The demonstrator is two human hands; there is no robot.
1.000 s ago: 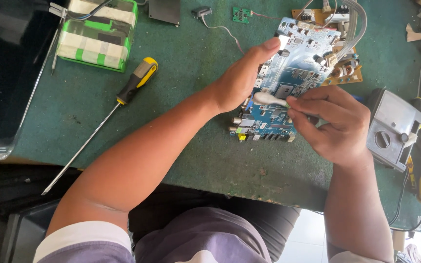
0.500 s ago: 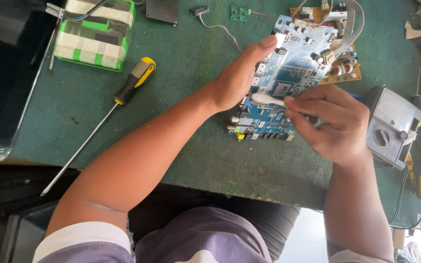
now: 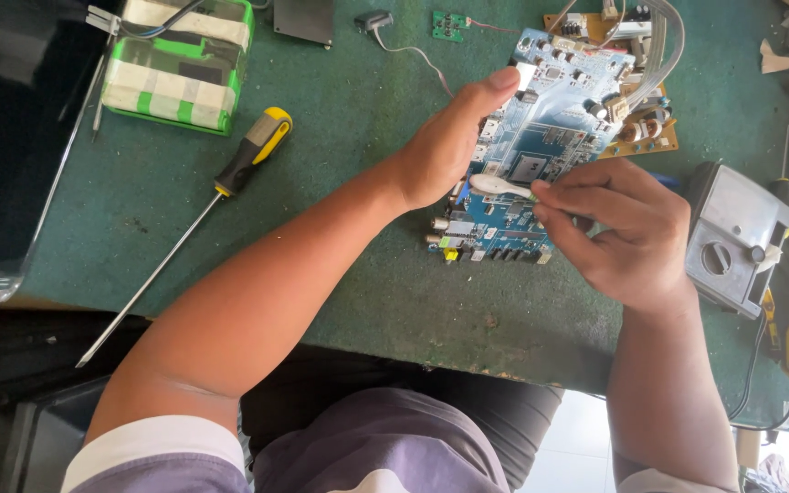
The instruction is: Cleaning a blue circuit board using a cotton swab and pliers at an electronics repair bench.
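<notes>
Closest in, the right hand (image 3: pixel 627 233) is curled up tight, fingertips pinching a small white swab (image 3: pixel 499 185) whose pale tip sits on the blue board (image 3: pixel 541 146) right next to the square chip in the middle. The left hand (image 3: pixel 449 146) grips that board by its left edge, thumb stretched up along the side to the top corner, fingers tucked underneath, so the board is tipped up a bit off the green mat (image 3: pixel 367 274). The row of connectors along the board's near edge points back at the person. Off to the left, a long screwdriver (image 3: pixel 203 205) with a black and yellow handle lies diagonally on the mat, well apart from both hands. To the right, just beside the right hand, there's a grey meter (image 3: pixel 732 242). Farther back, a brown board (image 3: pixel 650 137) pokes out from under the blue one, and in the far left corner sits a green pack (image 3: pixel 180 68) wrapped in pale tape.
</notes>
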